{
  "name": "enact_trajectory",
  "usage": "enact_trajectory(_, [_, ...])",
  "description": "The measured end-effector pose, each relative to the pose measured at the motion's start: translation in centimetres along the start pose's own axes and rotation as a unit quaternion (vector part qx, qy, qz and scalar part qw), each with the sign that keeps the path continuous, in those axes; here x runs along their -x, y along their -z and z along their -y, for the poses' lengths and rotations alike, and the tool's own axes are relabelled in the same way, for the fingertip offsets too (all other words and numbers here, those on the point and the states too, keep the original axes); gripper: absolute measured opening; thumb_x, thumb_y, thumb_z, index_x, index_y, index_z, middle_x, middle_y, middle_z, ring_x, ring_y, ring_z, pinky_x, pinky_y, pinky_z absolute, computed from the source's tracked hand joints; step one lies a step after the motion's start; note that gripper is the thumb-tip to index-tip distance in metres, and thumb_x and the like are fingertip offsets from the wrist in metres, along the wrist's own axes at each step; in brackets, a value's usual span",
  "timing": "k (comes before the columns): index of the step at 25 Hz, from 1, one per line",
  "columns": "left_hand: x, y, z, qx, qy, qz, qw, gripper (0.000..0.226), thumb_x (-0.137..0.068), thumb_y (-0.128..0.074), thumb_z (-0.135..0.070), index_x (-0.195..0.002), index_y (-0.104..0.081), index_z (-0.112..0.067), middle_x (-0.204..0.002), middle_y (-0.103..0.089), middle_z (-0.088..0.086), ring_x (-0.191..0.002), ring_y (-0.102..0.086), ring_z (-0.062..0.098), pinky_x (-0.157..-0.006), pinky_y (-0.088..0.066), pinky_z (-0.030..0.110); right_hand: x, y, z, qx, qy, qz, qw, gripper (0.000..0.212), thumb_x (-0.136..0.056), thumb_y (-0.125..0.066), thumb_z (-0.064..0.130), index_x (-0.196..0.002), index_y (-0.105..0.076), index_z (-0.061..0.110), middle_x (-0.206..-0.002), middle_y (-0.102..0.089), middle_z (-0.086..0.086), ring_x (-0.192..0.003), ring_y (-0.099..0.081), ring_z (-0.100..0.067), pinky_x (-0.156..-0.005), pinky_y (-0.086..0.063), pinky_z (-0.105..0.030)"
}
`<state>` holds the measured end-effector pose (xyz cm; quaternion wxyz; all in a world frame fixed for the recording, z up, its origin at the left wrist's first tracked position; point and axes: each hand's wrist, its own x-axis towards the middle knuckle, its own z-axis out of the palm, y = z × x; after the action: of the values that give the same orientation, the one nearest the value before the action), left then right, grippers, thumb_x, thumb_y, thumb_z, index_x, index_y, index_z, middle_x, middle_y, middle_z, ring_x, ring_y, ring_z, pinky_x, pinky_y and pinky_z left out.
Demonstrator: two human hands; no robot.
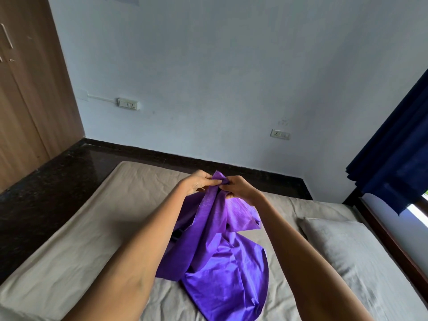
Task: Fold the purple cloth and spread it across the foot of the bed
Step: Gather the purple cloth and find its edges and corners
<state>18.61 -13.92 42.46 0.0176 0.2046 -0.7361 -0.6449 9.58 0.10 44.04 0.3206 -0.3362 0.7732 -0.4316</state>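
Observation:
The purple cloth [217,256] hangs bunched from both my hands, its lower part crumpled on the beige bed [76,230]. My left hand [199,181] pinches the cloth's top edge, thumb and fingers curled round it. Right beside it, my right hand [238,187] pinches the same edge, the two hands almost touching above the middle of the mattress. Both forearms reach forward over the bed.
A grey pillow [347,249] lies on the bed's right side. A dark floor strip [46,188] runs along the left and far sides. A wooden wardrobe [25,89] stands at left, a dark blue curtain [393,154] and window at right.

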Motion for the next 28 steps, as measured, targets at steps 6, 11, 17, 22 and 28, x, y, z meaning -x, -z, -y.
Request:
enact_trajectory(6, [-1.5, -1.5, 1.1, 0.034, -0.080, -0.246, 0.965, 0.019, -0.071, -0.075, -0.025, -0.061, -0.065, -0.012, -0.059, -0.058, 0.001, -0.061, -0.049, 0.010, -0.059, -0.038, 0.026, -0.2, -0.7, 0.2, -0.102, -0.029, -0.150, 0.983, 0.038, -0.087, -0.055, -0.003, -0.115, -0.041, 0.018, -0.071, -0.056, -0.005, -0.056, -0.054, -0.012, -0.052, -0.050, -0.019])
enact_trajectory(11, [-1.9, -3.1, 0.3, -0.052, -0.164, -0.228, 0.958, 0.016, -0.083, -0.064, -0.012, -0.074, -0.067, 0.001, -0.059, -0.053, 0.002, -0.052, -0.041, -0.002, -0.054, -0.030, 0.027, -0.9, -0.6, 2.3, -0.264, -0.033, -0.206, 0.942, 0.017, -0.089, -0.050, -0.006, -0.088, -0.054, 0.010, -0.067, -0.054, -0.006, -0.035, -0.055, 0.000, -0.052, -0.047, -0.021])
enact_trajectory(17, [-1.6, -3.0, 0.5, -0.011, -0.168, -0.165, 0.972, 0.016, -0.090, -0.058, -0.019, -0.084, -0.067, -0.007, -0.068, -0.057, -0.002, -0.060, -0.046, 0.001, -0.060, -0.035, 0.022, -1.7, -0.1, 3.1, -0.306, -0.092, -0.221, 0.921, 0.022, -0.092, -0.045, -0.004, -0.079, -0.057, 0.008, -0.059, -0.059, -0.007, -0.039, -0.059, -0.009, -0.057, -0.052, -0.025])
enact_trajectory(22, [-1.9, -3.0, 1.1, 0.020, -0.180, -0.199, 0.963, 0.012, -0.082, -0.068, -0.017, -0.085, -0.072, -0.005, -0.061, -0.062, -0.002, -0.058, -0.050, 0.000, -0.059, -0.037, 0.023, -1.1, 0.3, 4.0, -0.174, -0.067, -0.149, 0.971, 0.025, -0.092, -0.039, -0.006, -0.084, -0.056, 0.010, -0.072, -0.057, -0.008, -0.052, -0.060, -0.014, -0.073, -0.054, -0.032])
enact_trajectory(28, [-1.0, -3.1, 0.5, 0.123, -0.141, -0.133, 0.973, 0.029, -0.088, -0.057, 0.000, -0.117, -0.057, 0.008, -0.089, -0.073, -0.002, -0.060, -0.063, -0.010, -0.067, -0.049, 0.007, -0.4, 1.2, 4.3, -0.004, -0.013, -0.129, 0.992, 0.023, -0.085, -0.047, -0.005, -0.089, -0.063, 0.010, -0.067, -0.061, -0.006, -0.052, -0.061, -0.007, -0.063, -0.053, -0.020])
